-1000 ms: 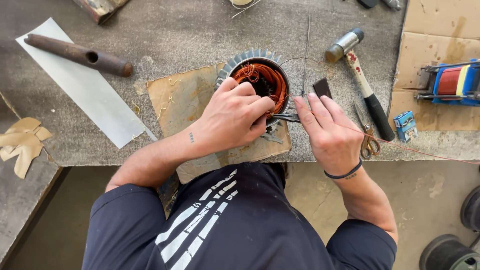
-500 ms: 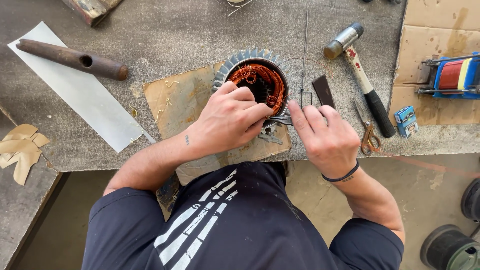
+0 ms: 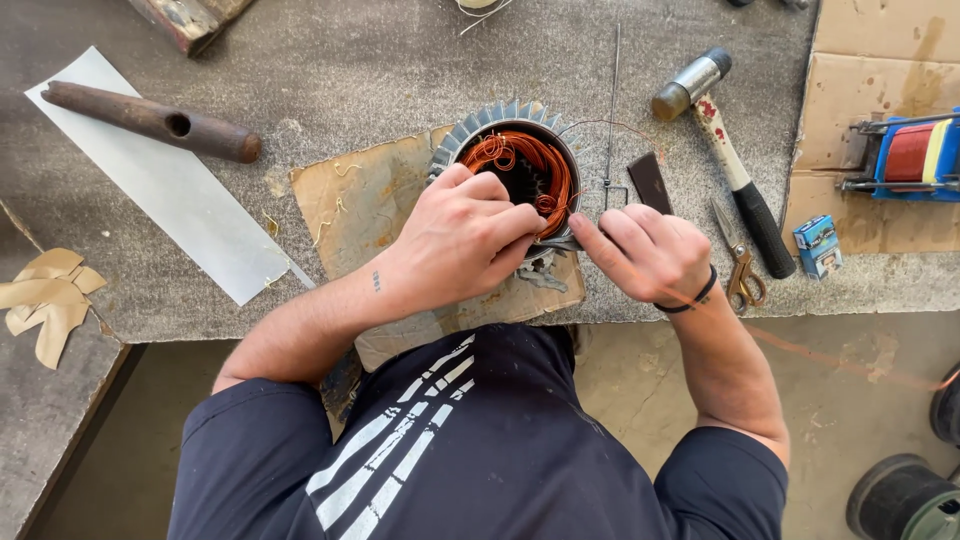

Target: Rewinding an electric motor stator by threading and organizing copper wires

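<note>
A round, finned grey metal stator [image 3: 470, 135] packed with glossy copper wire coils [image 3: 530, 165] sits on a stained scrap of brown cardboard [image 3: 350, 200] on the rough grey workbench [image 3: 380, 60]. The left hand [image 3: 465, 240] lies curled over the stator's near rim, fingers closed into the windings, while the right hand [image 3: 650, 252] just beside it pinches shut on something too hidden to make out. A steel-headed hammer [image 3: 725, 150], small scissors [image 3: 738, 265] and a rusty iron bar [image 3: 150, 120] lying on a white paper strip [image 3: 170, 215] are spread around.
</note>
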